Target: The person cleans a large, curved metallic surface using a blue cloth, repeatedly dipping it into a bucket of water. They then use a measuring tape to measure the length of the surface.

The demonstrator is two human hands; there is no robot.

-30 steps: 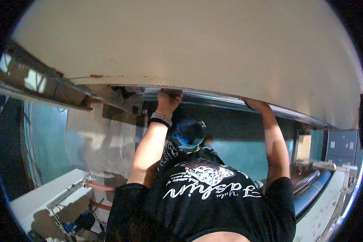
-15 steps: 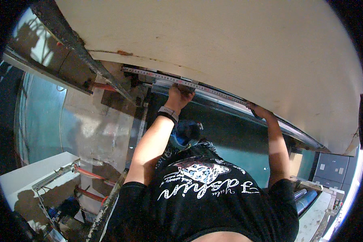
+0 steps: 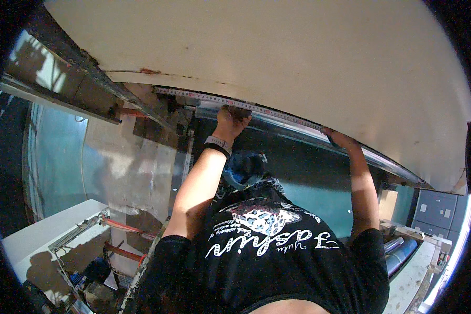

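A white measuring tape (image 3: 277, 113) with a printed scale runs along the lower edge of a large cream panel (image 3: 277, 47), over a shiny metal bar (image 3: 293, 128). My left hand (image 3: 232, 123), below a wrist band (image 3: 217, 144), reaches up to the bar just under the tape. Its fingers are curled and shaded; what lies inside them I cannot make out. Farther right, my right hand (image 3: 341, 138) is closed at the visible right end of the tape. A dark piece shows by its fingers, too small to name.
A dark beam (image 3: 97, 68) slants down at the upper left. Red pipes (image 3: 123, 252) and a white board (image 3: 63, 225) are at lower left. A blue roll (image 3: 403, 257) lies in a frame at lower right, near grey cabinets (image 3: 435, 209).
The whole view has shifted slightly. Both hands keep nearly the same places along the tape and bar, and the tape still lies along the panel edge.
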